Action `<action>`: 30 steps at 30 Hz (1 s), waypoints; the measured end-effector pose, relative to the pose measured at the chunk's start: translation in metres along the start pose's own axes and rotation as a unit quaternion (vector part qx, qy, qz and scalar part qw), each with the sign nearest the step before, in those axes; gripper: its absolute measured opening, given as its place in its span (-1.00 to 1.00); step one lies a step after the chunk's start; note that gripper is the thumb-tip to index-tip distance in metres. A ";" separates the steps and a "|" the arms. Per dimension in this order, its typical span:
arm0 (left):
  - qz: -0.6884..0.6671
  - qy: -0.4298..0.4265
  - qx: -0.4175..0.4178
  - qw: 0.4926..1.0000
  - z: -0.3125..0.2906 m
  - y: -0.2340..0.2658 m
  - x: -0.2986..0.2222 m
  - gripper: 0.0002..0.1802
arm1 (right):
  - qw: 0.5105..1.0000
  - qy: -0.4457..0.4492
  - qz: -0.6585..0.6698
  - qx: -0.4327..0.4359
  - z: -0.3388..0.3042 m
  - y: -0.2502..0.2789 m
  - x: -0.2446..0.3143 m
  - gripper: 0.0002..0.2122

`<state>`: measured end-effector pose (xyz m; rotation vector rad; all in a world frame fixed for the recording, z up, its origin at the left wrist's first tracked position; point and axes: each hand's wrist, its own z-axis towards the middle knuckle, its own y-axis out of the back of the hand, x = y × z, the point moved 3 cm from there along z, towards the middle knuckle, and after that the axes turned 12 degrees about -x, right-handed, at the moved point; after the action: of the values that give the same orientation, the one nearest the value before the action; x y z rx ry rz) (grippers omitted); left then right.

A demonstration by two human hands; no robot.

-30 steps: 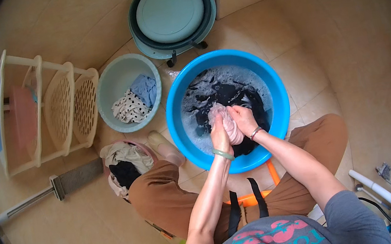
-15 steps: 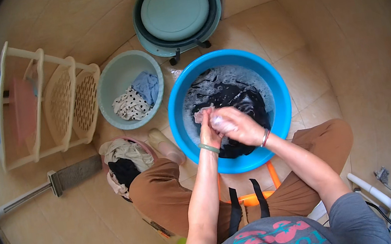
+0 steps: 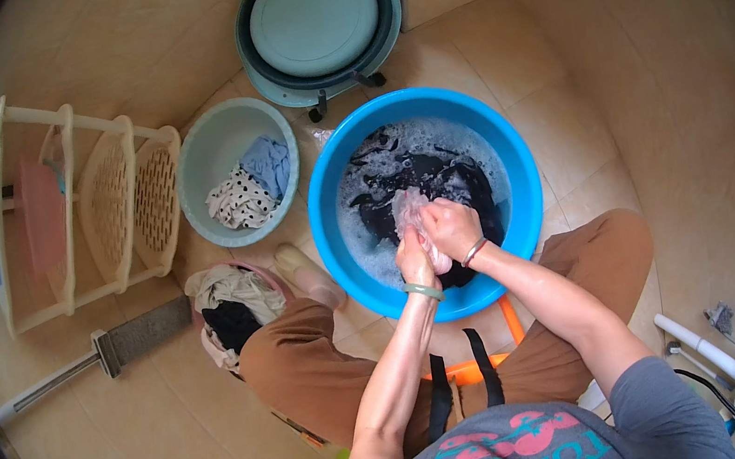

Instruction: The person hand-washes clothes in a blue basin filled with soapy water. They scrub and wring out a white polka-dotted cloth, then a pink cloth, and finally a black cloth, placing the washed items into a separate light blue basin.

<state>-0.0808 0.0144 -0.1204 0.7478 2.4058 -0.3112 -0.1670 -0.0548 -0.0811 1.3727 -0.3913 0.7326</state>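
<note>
Pink cloth [image 3: 409, 211] is the thing we see in both hands, held over the soapy water of the blue basin [image 3: 508, 163], near its close rim. Left hand [image 3: 414, 262] is closed around the lower part of the cloth, w/ a green bangle on the wrist. Right hand [image 3: 453, 228] is closed too, fingers folded over the cloth from the right side, a thin bracelet on that wrist. The two hands touch each other, pressed together w/ the cloth between them.

In the basin, dark clothes [image 3: 435, 178] lie in the foam, far from the hands and a bit to the right. Left of the basin stands a pale green tub [image 3: 198, 159] w/ a dotted cloth and a light blue one inside. Near left, beside the knee, a small basket [image 3: 232, 300] is full of white and dark laundry. On the far left is a cream rack [image 3: 106, 210], and a long-handled brush [image 3: 133, 333] lies on the floor.
</note>
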 end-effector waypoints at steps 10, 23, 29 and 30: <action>-0.087 0.063 0.057 0.993 0.012 -0.003 -0.003 -0.71 | 0.992 0.115 0.052 -0.009 -0.015 0.019 0.041 -0.88; -0.133 0.160 0.111 0.972 0.039 0.009 -0.029 -0.51 | 0.833 -0.232 0.429 0.260 0.000 0.006 0.005 -0.58; -0.131 0.145 0.219 0.956 0.053 0.015 -0.005 -0.55 | 0.984 0.139 0.106 0.031 -0.029 0.038 0.088 -0.84; -0.087 0.010 0.163 0.983 0.040 0.010 -0.005 -0.57 | 0.985 0.134 0.104 0.020 -0.031 0.031 0.082 -0.84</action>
<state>-0.0528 0.0052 -0.1494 0.6816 2.4733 -0.7882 -0.1337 -0.0041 -0.0107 1.2616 -0.3089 1.0892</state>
